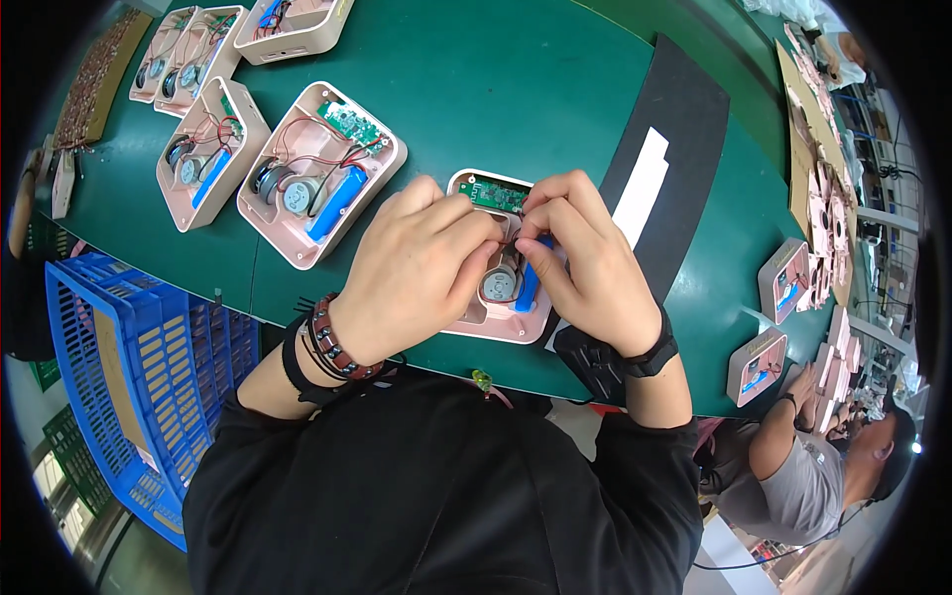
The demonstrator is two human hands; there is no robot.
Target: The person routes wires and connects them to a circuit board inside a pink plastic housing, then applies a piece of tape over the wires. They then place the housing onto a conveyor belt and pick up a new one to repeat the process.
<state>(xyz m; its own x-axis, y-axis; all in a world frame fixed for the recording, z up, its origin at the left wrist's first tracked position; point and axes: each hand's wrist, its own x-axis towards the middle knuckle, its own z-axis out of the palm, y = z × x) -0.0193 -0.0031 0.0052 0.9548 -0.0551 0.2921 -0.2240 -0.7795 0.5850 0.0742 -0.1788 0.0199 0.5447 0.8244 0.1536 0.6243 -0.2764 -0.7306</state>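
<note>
A pale pink plastic casing (pixel 535 327) lies in front of me, partly covered by my hands. Inside it are a green circuit board (pixel 493 193), a round silver speaker-like part (pixel 499 285) and a blue cylindrical battery (pixel 528 283). Thin red and dark wires (pixel 509 241) run between my fingertips. My left hand (pixel 421 263) reaches over the casing's left wall, thumb and forefinger pinched on the wires. From the right, my right hand (pixel 585 253) pinches the wires just below the board. The exact grip point is hidden behind the fingers.
Similar wired casings (pixel 387 159) stand at the left on the green table (pixel 496 89). A black mat (pixel 689 119) with white strips (pixel 643 183) lies right. A blue crate (pixel 119 387) stands lower left. Two casings (pixel 757 367) sit near a co-worker (pixel 793 476) at right.
</note>
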